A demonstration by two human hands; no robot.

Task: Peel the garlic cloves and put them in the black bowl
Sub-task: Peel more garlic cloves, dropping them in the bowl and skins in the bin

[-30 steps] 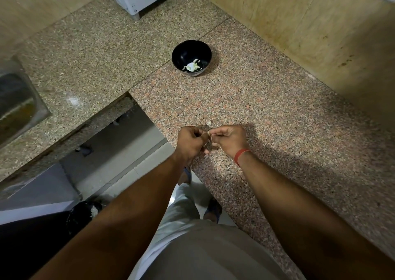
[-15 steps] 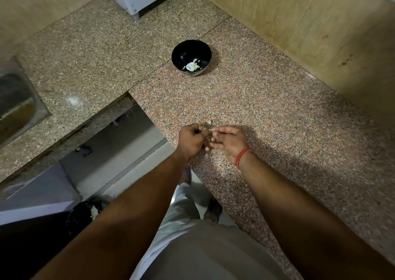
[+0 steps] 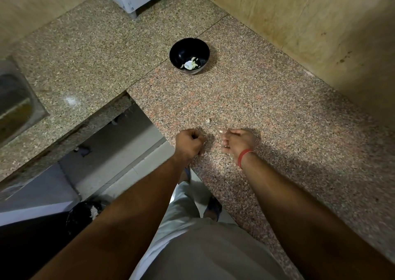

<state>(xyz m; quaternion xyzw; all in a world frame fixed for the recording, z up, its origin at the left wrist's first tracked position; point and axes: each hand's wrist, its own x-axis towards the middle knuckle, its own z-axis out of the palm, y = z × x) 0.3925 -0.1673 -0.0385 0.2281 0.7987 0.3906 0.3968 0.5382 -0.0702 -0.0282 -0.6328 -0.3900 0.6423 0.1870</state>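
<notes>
Already, your black bowl [image 3: 189, 55] holds some pale peeled pieces. Well short of the bowl, your right hand [image 3: 238, 141] pinches a small white garlic clove [image 3: 220, 131]; your left hand [image 3: 189, 141] is fisted, contents unclear. That clove isn't yet in the bowl.

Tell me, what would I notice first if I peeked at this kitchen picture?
Probably the black bowl alone on the speckled stone counter, with a few pale garlic pieces at its bottom. Nearer the counter's front edge are the two hands: the left hand is curled, and the right hand, with a red band on its wrist, pinches a small white clove.
</notes>
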